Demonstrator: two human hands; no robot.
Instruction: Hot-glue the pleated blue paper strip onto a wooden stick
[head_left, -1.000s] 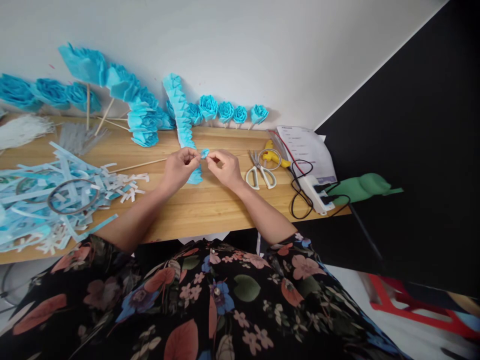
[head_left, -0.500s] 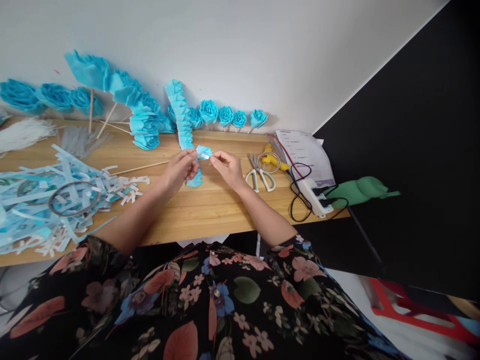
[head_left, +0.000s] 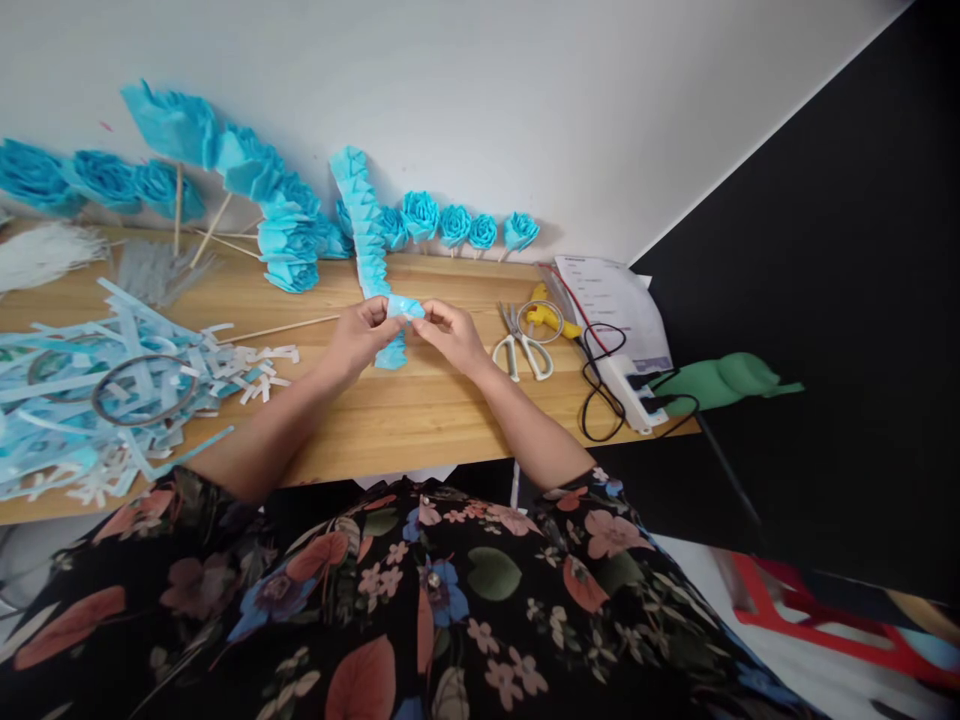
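Note:
Between my hands is a small piece of light blue paper (head_left: 405,306), with a pale patch on its lower edge. My left hand (head_left: 362,338) pinches its left side between thumb and fingers. From the right, my right hand (head_left: 452,338) is closed on its other side. Behind the piece, a long pleated blue paper strip (head_left: 366,230) leans on the wall and runs down the table; its lower end (head_left: 391,353) shows below my hands. My fingertips cover part of both.
Blue paper roses (head_left: 420,215) on sticks line the wall. Paper scraps and a ring (head_left: 145,390) lie left, near a thin stick (head_left: 281,328). To the right are scissors (head_left: 523,345), a yellow glue gun (head_left: 545,312), a power strip (head_left: 634,392) with cables and a printed sheet (head_left: 611,305).
My left hand has shifted its grip: its thumb now presses the front of the blue paper piece. Both hands have come closer together, and the piece has turned slightly.

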